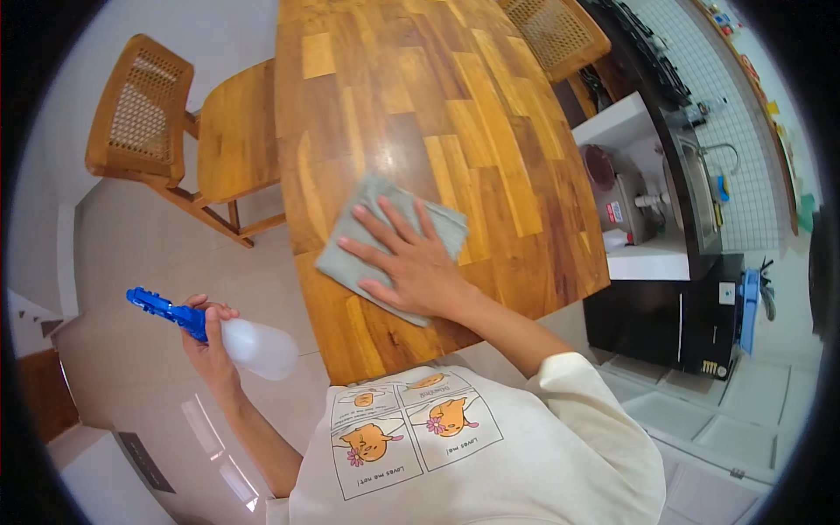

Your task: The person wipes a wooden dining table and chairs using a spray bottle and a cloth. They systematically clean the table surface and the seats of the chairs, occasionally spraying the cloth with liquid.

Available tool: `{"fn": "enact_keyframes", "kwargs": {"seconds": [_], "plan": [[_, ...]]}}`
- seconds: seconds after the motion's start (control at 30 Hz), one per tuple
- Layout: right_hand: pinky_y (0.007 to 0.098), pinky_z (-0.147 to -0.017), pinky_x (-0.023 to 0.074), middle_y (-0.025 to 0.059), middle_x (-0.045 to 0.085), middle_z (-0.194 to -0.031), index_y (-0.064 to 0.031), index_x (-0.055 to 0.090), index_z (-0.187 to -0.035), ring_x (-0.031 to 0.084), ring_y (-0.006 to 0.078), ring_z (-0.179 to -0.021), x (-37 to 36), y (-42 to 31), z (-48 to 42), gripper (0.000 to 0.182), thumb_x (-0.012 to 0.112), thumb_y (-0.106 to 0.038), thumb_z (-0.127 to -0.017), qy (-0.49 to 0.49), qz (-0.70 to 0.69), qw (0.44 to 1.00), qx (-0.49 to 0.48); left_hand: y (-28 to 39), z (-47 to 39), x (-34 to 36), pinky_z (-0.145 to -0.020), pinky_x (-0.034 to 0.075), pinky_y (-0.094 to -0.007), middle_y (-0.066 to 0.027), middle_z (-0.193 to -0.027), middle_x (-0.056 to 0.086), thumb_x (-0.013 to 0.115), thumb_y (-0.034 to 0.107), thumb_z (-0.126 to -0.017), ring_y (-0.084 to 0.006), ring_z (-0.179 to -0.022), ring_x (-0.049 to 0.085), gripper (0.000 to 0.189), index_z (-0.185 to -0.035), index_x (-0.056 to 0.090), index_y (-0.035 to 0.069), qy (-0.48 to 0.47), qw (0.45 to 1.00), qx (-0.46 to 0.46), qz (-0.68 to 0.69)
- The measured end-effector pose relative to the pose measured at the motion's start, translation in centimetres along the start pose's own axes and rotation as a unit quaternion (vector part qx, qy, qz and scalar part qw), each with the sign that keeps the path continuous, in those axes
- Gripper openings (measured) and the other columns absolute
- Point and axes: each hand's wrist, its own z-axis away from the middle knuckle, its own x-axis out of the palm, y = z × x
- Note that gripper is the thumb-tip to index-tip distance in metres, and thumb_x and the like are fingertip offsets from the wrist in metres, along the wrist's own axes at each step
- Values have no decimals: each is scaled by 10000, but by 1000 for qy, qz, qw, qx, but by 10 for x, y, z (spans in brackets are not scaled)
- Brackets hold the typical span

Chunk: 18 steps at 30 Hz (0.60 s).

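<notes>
My left hand grips the neck of a white plastic spray bottle with a blue trigger head. The bottle is tilted and held out over the floor, left of the table. My right hand lies flat with its fingers spread on a folded grey-green cloth. That cloth rests on the near left part of a wooden table, whose top is made of joined light and dark strips. The palm and fingers cover the middle of the cloth.
Against the table's left side stands a wooden chair with a woven cane back. Another cane-backed chair is at the far right. A counter with a sink and a black cabinet are off to the right.
</notes>
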Motion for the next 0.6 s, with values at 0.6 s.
{"fn": "enact_keyframes", "kwargs": {"seconds": [0.6], "plan": [[611, -1030, 0, 163, 134, -1467, -259, 324, -1372, 83, 326, -1365, -6, -13, 68, 667, 515, -523, -790, 28, -28, 997, 70, 14, 18, 20, -795, 452, -328, -57, -759, 500, 543, 172, -893, -166, -757, 526, 298, -1110, 422, 6, -23, 999, 24, 6]]}}
